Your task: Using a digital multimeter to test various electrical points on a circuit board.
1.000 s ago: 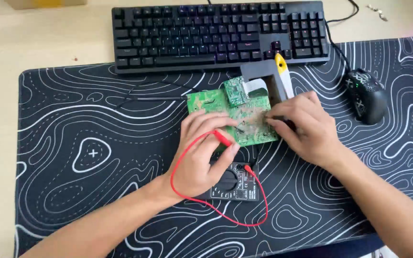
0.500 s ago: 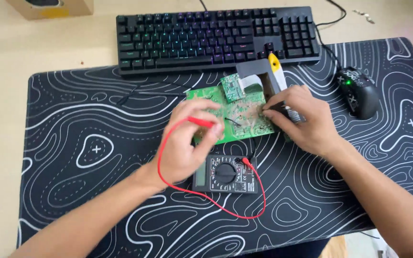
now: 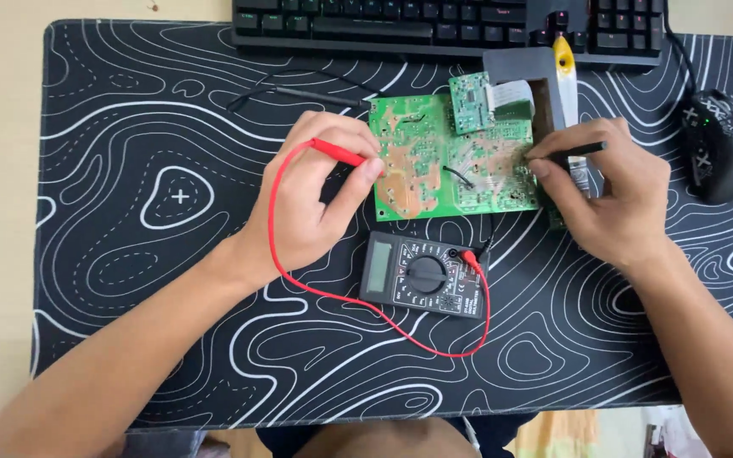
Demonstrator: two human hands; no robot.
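A green circuit board (image 3: 434,161) lies on the black desk mat (image 3: 129,212), with a smaller green board (image 3: 471,102) and a white ribbon cable on top. My left hand (image 3: 316,199) pinches a red probe (image 3: 338,153) whose tip meets the board's left edge. My right hand (image 3: 612,191) holds a black probe (image 3: 572,152) at the board's right side. A black multimeter (image 3: 422,273) sits just below the board, joined to the red probe by a looping red lead (image 3: 434,343).
A black keyboard (image 3: 434,21) runs along the mat's far edge. A black mouse (image 3: 717,144) rests at the right. A dark grey box part (image 3: 519,72) and a yellow-handled tool (image 3: 563,59) lie behind the board. A black cable (image 3: 299,92) curls at upper middle.
The view has dropped closer over the board. My left hand has shifted the red probe to the board's left edge. My right hand stays at the right side.
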